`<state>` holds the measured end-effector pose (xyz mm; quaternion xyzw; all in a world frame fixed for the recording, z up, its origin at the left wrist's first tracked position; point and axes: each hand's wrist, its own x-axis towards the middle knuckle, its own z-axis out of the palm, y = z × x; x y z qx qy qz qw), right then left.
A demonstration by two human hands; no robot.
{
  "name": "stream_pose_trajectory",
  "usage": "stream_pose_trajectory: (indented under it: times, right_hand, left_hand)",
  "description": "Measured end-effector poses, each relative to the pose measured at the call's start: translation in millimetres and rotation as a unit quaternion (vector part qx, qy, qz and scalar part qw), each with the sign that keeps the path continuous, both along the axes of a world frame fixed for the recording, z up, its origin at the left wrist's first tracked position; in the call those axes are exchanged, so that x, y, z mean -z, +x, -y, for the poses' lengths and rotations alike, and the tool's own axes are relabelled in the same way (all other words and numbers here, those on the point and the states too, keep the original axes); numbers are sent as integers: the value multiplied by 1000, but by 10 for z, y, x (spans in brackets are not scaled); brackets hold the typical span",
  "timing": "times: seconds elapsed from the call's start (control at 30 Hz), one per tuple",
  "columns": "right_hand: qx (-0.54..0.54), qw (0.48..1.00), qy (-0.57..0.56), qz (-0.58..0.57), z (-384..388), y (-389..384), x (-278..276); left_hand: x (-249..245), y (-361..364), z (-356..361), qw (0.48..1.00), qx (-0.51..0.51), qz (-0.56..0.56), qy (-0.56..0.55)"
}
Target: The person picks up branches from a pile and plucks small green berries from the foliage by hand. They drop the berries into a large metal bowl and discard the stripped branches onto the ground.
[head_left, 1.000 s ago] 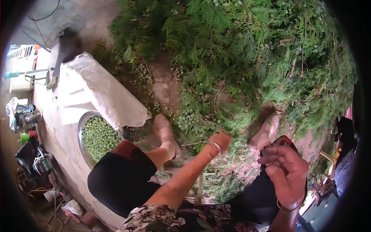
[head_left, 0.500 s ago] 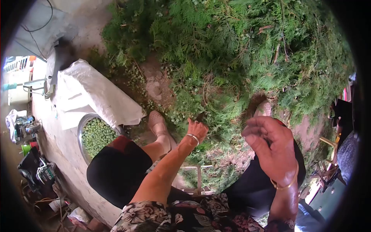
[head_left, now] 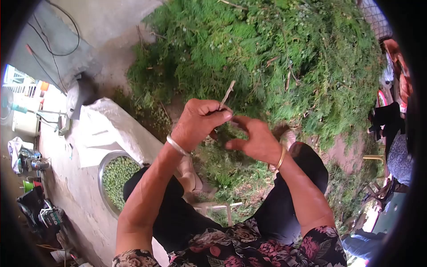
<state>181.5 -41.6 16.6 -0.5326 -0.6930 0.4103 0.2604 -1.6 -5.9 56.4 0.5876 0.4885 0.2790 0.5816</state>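
A large heap of green branches [head_left: 275,58] covers the ground ahead, a white sack [head_left: 111,129] and a metal bowl [head_left: 99,178] of green berries lie left, and the left hand [head_left: 198,122] pinches a bare twig [head_left: 227,93] upright, the half-curled right hand [head_left: 253,140] just beside it, grasp not discernible.

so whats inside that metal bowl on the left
Small round green pieces fill the metal bowl nearly to its rim. Its right edge is covered by the person's black-clad knee, and its bottom lies buried under the pieces, so neither shows.
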Motion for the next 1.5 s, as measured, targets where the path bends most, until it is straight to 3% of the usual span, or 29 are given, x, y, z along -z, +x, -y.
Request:
stream_pose_trajectory:
  times: [0.07,0.1,0.17,0.3,0.37,0.43,0.47,0.5,0.53,0.57,0.6,0.63,0.7,0.77,0.8,0.87,0.9,0.93,0.97,1.0,1.07,1.1,1.13,1.17,1.27,1.37,1.4,1.47,1.5]
  right_hand:
    - [19,992,-38,-118,9,-71,-88]
    - [22,993,-31,-115,-10,-94,-112]
    - [21,983,43,-180,-58,-100,-95]
    - [33,997,-25,-70,-164,3,22]
    - [21,994,91,-58,-158,24,33]
    - [6,992,112,-65,-175,98,-48]
    - [45,995,67,-55,-185,113,-115]
    - [80,996,23,-43,-196,129,-152]
    - [99,990,100,15,-209,145,-122]
    - [97,990,99,16,-231,166,-83]
    - [143,986,62,-64,-246,185,-31]
    - [187,972,23,-143,-251,198,9]
    - [192,970,-1,-150,-214,221,-3]
    - [129,941,-179,-255,-209,245,-46]
    - [129,942,-177,-255,-211,234,-39]
    - [88,863,-378,-323,-168,182,-6]
    - [92,865,-373,-323,-140,155,3]
    - [56,816,-415,-399,-112,118,8]
    - [18,759,-452,-469,-94,86,-3]
    - [44,750,-427,-502,-81,65,-79]
    - [96,754,-408,-506,-84,116,-80]
    - [146,749,-392,-513,-91,140,-57]
    - [103,768,-386,-502,-106,202,-16]
    - [104,768,-384,-502,-102,216,0]
    - [184,776,-355,-488,-62,200,-11]
    - [177,811,-324,-454,-109,194,33]
    - [178,811,-323,-454,-109,200,27]
    - [173,838,-298,-423,-103,197,26]
    - [173,837,-298,-425,-108,194,16]
  left_hand:
    - [-176,120,62,995,-56,78,28]
    - [-151,156,52,995,-52,82,34]
    - [-48,236,4,993,-56,70,75]
    - [90,338,-69,987,-31,1,157]
    - [-55,344,-7,991,-37,21,126]
    - [-177,244,7,978,-83,138,130]
    - [-149,125,-84,977,-59,-17,206]
    - [-92,57,-95,977,-60,-17,205]
    - [-37,13,-96,978,-76,-55,186]
    - [1,-5,-89,978,-89,-94,165]
    - [30,7,-68,976,-122,1,180]
    - [50,-20,-91,977,-121,-2,175]
    - [102,-108,-168,927,-140,-221,269]
    - [156,-97,-139,926,-152,-192,287]
    - [137,-58,-84,926,-175,-175,286]
    - [129,64,-1,925,-192,-154,290]
    - [158,139,33,885,-159,-149,411]
    - [185,206,78,830,-126,-141,525]
    - [209,261,160,828,-127,-135,529]
    - [239,313,266,823,-65,-172,537]
    - [306,427,367,813,-6,-204,545]
    - [346,481,390,779,6,-203,593]
    - [369,511,413,743,18,-201,638]
    - [373,522,433,742,19,-199,639]
    - [363,545,477,758,63,-178,625]
    - [306,521,462,767,95,-154,615]
    - [307,493,441,767,94,-153,616]
    - [310,401,371,829,21,-129,543]
    - [286,368,337,829,23,-130,544]
